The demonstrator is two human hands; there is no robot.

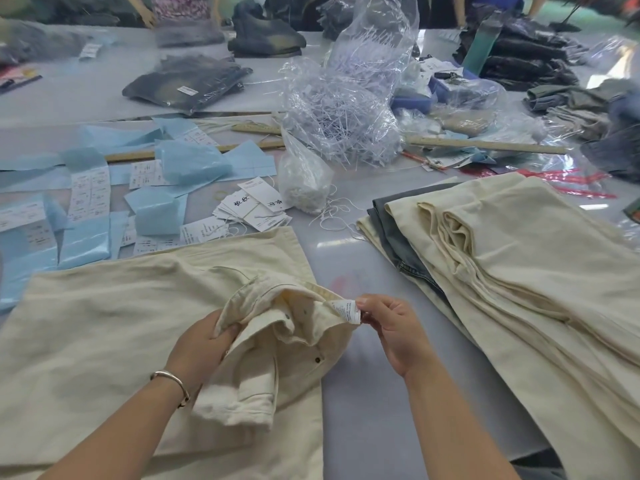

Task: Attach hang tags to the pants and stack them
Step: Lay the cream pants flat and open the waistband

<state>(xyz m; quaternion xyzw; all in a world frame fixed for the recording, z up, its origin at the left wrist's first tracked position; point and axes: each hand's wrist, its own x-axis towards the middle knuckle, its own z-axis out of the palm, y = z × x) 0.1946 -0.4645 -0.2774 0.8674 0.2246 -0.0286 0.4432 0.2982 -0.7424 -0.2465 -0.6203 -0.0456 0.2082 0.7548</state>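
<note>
Pants, cream-coloured, lie spread at the near left edge of the bench, their waistband turned open toward the middle. I see my left hand curled round a bunched fold of the waistband, fingers tucked into the cloth, a bracelet on its wrist. My right hand pinches the white care label sewn inside the waist between thumb and forefinger, the other fingers loosely bent. A dark button shows on the fly just below.

On the right side of the bench a stack of folded pants lies, mostly cream, with a grey-blue pair sandwiched near the bottom. Hang tags with white strings sit in a loose heap just beyond the spread pants, near the middle of the bench. Beside them stands a small clear bag of white bits, and behind it a larger crumpled bag full of plastic fasteners. Blue sheets and sticker labels cover the left side. Dark folded garments lie toward the far edge.
</note>
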